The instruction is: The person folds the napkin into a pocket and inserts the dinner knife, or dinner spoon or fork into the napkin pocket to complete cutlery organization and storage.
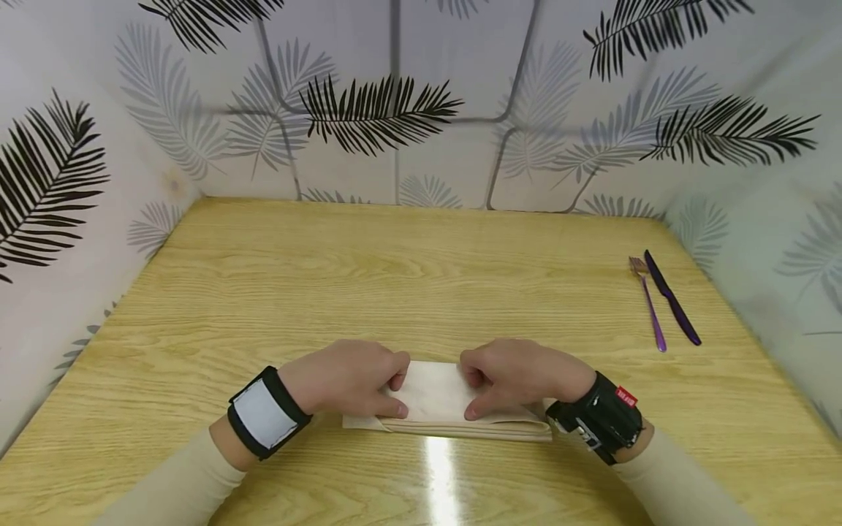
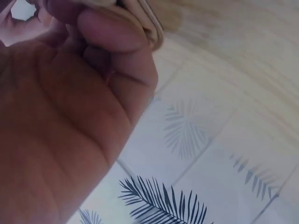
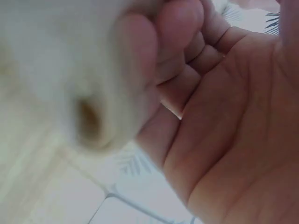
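A cream folded cloth (image 1: 434,394) lies in several layers near the front of the table, its fold edges facing the body. My left hand (image 1: 358,380) grips its left part, thumb on top and fingers curled at the far edge. On the other side my right hand (image 1: 516,376) holds the right part in the same way. The left wrist view has the cloth's layered edge (image 2: 145,18) against the curled fingers. In the right wrist view a blurred rolled end of the cloth (image 3: 93,107) sits beside the fingers, which curl against it.
A purple fork (image 1: 651,307) and a dark purple knife (image 1: 672,299) lie side by side on the wooden table (image 1: 408,277) at the right. Leaf-patterned sheeting (image 1: 447,161) rises behind the table and along both sides.
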A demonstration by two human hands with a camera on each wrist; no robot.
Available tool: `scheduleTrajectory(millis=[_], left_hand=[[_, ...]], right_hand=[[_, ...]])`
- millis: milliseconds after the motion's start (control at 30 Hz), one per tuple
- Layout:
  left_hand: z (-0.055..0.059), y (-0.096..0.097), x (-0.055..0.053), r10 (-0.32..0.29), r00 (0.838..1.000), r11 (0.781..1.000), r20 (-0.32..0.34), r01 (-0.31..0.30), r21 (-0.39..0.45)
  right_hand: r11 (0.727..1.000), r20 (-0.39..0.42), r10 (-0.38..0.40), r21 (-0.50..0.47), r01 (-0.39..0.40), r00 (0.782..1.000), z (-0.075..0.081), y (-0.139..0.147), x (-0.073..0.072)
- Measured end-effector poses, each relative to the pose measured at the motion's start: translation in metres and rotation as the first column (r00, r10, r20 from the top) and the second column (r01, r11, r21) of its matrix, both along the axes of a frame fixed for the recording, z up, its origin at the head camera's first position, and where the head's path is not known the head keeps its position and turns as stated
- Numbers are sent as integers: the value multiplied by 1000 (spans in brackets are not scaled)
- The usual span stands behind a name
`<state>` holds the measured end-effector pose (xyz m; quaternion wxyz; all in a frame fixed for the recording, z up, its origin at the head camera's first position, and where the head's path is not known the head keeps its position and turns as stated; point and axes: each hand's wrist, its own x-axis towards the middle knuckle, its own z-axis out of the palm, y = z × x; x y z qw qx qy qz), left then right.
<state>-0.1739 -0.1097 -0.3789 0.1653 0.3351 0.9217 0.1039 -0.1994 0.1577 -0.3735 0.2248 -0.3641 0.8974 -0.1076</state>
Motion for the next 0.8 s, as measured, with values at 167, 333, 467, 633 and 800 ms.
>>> scheduleTrajectory(millis=[167, 333, 467, 633, 800], left_hand=[[2, -6, -2, 4, 999, 999, 44, -6, 33], [3, -8, -1, -20, 999, 998, 34, 18, 53], [10, -10, 3, -81, 992, 994, -93, 87, 67], [21, -8, 16, -138, 910, 986, -390, 164, 35], [10, -2, 35, -205, 893, 978, -400, 170, -121]], right_hand=[[999, 54, 20, -38, -18, 998, 1, 13, 1], [998, 98, 22, -60, -17, 995, 3, 18, 1], [995, -1, 25, -91, -25, 1000, 9, 15, 6], [982, -229, 27, -174, -69, 973, 22, 4, 24], [987, -326, 124, -54, -149, 937, 17, -8, 47]])
